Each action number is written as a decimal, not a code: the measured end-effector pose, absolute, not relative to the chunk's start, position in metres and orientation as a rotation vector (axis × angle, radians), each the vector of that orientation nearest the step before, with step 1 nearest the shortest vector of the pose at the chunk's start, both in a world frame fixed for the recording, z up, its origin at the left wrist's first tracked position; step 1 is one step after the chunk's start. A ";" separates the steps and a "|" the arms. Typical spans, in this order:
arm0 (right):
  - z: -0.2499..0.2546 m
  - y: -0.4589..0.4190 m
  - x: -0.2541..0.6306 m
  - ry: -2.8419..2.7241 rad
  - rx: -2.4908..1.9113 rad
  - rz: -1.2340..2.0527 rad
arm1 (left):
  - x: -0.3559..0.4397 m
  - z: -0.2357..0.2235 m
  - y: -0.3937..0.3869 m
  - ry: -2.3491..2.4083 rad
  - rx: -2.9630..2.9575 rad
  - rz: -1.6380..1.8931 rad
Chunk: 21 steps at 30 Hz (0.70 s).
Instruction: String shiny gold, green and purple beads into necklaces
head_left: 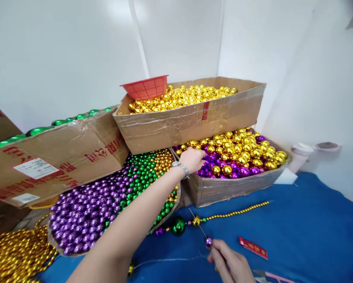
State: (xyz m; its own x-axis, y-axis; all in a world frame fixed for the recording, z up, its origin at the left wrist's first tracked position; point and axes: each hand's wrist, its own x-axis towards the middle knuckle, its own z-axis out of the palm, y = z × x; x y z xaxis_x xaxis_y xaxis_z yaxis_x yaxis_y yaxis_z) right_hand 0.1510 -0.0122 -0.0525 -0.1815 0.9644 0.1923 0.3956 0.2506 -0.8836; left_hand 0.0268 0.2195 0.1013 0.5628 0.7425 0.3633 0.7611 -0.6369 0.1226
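My left hand (191, 160), a watch (180, 169) on its wrist, reaches into the lower right cardboard box among shiny purple beads (211, 165) and gold beads (238, 145). Its fingers are curled together; whatever they hold is hidden. Low in front, my right hand (231, 262) pinches a long thin needle (197, 222) with a small purple bead (208, 241) on it. A pale thread (167, 260) trails leftward from there over the blue cloth. Just behind lies a bead strand (235, 213) with a big green bead (178, 226) and small gold beads.
A box (194, 122) of gold beads with a red basket (148, 88) sits behind. Left are a printed box (61, 161) of green beads, a bin of purple beads (87, 212) and gold strands (17, 251). A red packet (253, 247) and pink-handled scissors (275, 277) lie right.
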 end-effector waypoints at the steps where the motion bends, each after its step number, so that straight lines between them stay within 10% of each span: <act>1: -0.052 -0.014 0.155 -1.748 -1.250 0.898 | 0.030 0.101 0.220 -1.319 -2.735 -0.570; 14: -0.068 -0.028 0.161 -1.943 -1.063 0.860 | -0.100 0.144 0.083 -1.656 -2.679 -1.065; 21: -0.060 -0.030 0.113 -2.005 -0.923 1.054 | -0.102 0.037 -0.056 -2.609 -2.471 -1.887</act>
